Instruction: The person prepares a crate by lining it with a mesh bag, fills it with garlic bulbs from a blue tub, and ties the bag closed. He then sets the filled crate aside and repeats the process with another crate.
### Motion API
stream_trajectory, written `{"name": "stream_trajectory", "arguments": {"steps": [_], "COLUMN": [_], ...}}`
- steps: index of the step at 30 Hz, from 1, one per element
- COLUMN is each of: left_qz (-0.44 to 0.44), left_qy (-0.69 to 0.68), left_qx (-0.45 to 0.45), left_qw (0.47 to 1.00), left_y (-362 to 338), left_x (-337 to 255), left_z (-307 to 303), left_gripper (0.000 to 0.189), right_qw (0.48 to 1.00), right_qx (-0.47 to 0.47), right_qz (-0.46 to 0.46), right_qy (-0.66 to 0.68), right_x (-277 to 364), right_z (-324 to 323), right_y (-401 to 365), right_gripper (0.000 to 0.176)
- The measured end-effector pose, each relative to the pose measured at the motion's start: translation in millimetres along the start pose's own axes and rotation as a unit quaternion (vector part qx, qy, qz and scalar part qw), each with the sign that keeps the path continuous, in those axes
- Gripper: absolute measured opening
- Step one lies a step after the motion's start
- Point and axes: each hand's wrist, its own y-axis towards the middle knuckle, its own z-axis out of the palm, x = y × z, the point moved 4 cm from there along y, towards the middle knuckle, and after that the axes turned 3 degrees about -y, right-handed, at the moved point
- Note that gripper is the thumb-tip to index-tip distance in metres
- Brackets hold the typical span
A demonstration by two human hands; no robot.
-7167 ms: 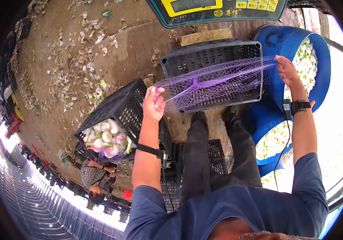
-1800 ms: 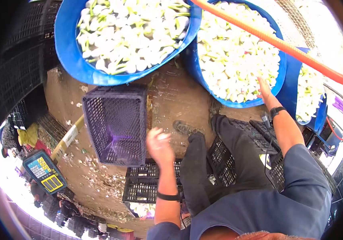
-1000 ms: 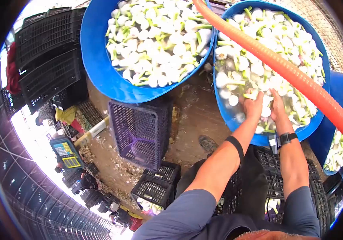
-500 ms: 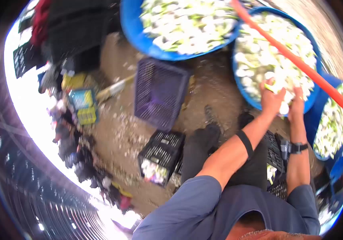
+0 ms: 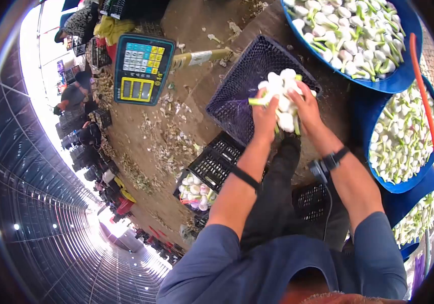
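Between my two hands is a bunch of white garlic bulbs (image 5: 283, 96) with green stems, held over a dark purple mesh crate (image 5: 234, 83). My left hand (image 5: 266, 115) presses the bunch from one side, its fingers curled against the bulbs. On the other side my right hand (image 5: 305, 105) grips the same bunch. The visible part of the crate's inside shows bare mesh; the bulbs and my hands hide the rest. A blue tub (image 5: 396, 81) heaped with garlic stands beyond the crate to the right.
A weighing scale display (image 5: 143, 69) on a post stands left of the crate. Black crates (image 5: 216, 161), one holding garlic, are near my legs. More blue tubs (image 5: 379, 175) of garlic line the right side, crossed by an orange pole (image 5: 426, 109). Several people are far left.
Both hands have moved left from a blue tub to above the purple crate, lifting out a bunch of garlic. The view has turned, bringing the scale display closer.
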Motion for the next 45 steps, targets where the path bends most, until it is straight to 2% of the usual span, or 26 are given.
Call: {"name": "stream_trajectory", "arguments": {"steps": [2, 3, 4, 5, 6, 8, 9, 10, 12, 14, 16, 19, 20, 21, 23, 24, 25, 26, 28, 30, 32, 34, 36, 39, 42, 45], "left_qz": [0.025, 0.025, 0.042, 0.019, 0.002, 0.032, 0.062, 0.089, 0.119, 0.032, 0.011, -0.067, -0.091, -0.075, -0.062, -0.128, -0.190, -0.224, -0.238, -0.218, -0.196, -0.192, -0.152, -0.206, -0.145, -0.048], "left_qy": [0.001, -0.051, 0.048, 0.088, 0.128, 0.185, 0.144, 0.217, 0.224, 0.167, 0.202, 0.202, 0.207, 0.253, 0.304, 0.375, 0.440, 0.421, 0.444, 0.444, 0.440, 0.417, 0.387, 0.309, 0.324, 0.378], "left_qx": [-0.037, -0.070, -0.156, -0.209, -0.259, -0.184, -0.178, -0.135, -0.006, 0.105, 0.242, 0.361, 0.376, 0.385, 0.391, 0.317, 0.239, 0.223, 0.171, 0.182, 0.189, 0.242, 0.243, 0.244, 0.245, 0.243], "left_qw": [0.999, 0.996, 0.986, 0.974, 0.957, 0.965, 0.971, 0.963, 0.967, 0.980, 0.949, 0.908, 0.899, 0.884, 0.866, 0.862, 0.845, 0.850, 0.846, 0.850, 0.856, 0.855, 0.876, 0.896, 0.902, 0.892], "left_y": [59, 75, 94, 95, 93, 91, 61, 57, 20, -23, -57, -100, -110, -112, -112, -111, -108, -99, -82, -71, -61, -62, -56, -54, -71, -99], "left_x": [19, 10, 12, 21, 18, 52, 36, 52, 57, 60, 88, 147, 170, 202, 252, 269, 283, 293, 316, 342, 363, 388, 396, 395, 372, 353], "left_z": [-40, -45, -64, -81, -88, -102, -67, -64, -8, 68, 132, 226, 253, 276, 316, 335, 350, 362, 374, 384, 391, 401, 402, 399, 395, 393], "left_gripper": [0.058, 0.061, 0.052, 0.051, 0.049, 0.049, 0.047, 0.046, 0.043, 0.038, 0.036, 0.039, 0.045, 0.054, 0.064, 0.075, 0.085, 0.098, 0.100, 0.100, 0.101, 0.098, 0.096, 0.093, 0.090, 0.088], "right_qw": [0.995, 0.993, 0.985, 0.974, 0.974, 0.986, 0.993, 0.996, 0.986, 0.964, 0.936, 0.899, 0.883, 0.886, 0.878, 0.872, 0.866, 0.865, 0.884, 0.886, 0.925, 0.918, 0.902, 0.901, 0.902, 0.902], "right_qx": [0.058, 0.058, 0.056, 0.038, 0.035, 0.033, 0.008, -0.020, -0.126, -0.244, -0.331, -0.412, -0.437, -0.427, -0.440, -0.447, -0.444, -0.445, -0.404, -0.397, -0.243, -0.248, -0.236, -0.241, -0.274, -0.270], "right_qz": [0.072, 0.093, 0.117, 0.007, 0.012, -0.023, 0.012, 0.044, 0.072, 0.092, 0.100, 0.142, 0.170, 0.178, 0.188, 0.198, 0.219, 0.222, 0.215, 0.216, 0.178, 0.234, 0.254, 0.260, 0.205, 0.185], "right_qy": [0.029, -0.041, -0.111, -0.223, -0.225, -0.159, -0.118, -0.076, -0.083, -0.061, -0.058, -0.046, -0.032, -0.022, -0.011, -0.008, 0.070, 0.074, 0.093, 0.108, 0.233, 0.204, 0.256, 0.250, 0.264, 0.281], "right_x": [-17, -20, -21, -10, -14, -14, -8, 0, 18, 18, 15, -16, -28, -35, -49, -55, -57, -61, -81, -133, -155, -166, -150, -139, -87, -95], "right_z": [20, 22, 21, 20, 14, -17, -38, -62, -124, -201, -288, -423, -460, -488, -540, -562, -573, -581, -594, -626, -626, -624, -589, -566, -530, -544], "right_y": [34, 43, 46, 40, 30, 7, -12, -33, -73, -105, -133, -161, -166, -168, -164, -160, -150, -140, -124, -100, -69, -50, -39, -33, -52, -84], "right_gripper": [0.049, 0.051, 0.053, 0.053, 0.053, 0.053, 0.053, 0.052, 0.050, 0.047, 0.046, 0.059, 0.063, 0.077, 0.081, 0.086, 0.093, 0.093, 0.097, 0.098, 0.077, 0.076, 0.069, 0.061, 0.055, 0.049]}}
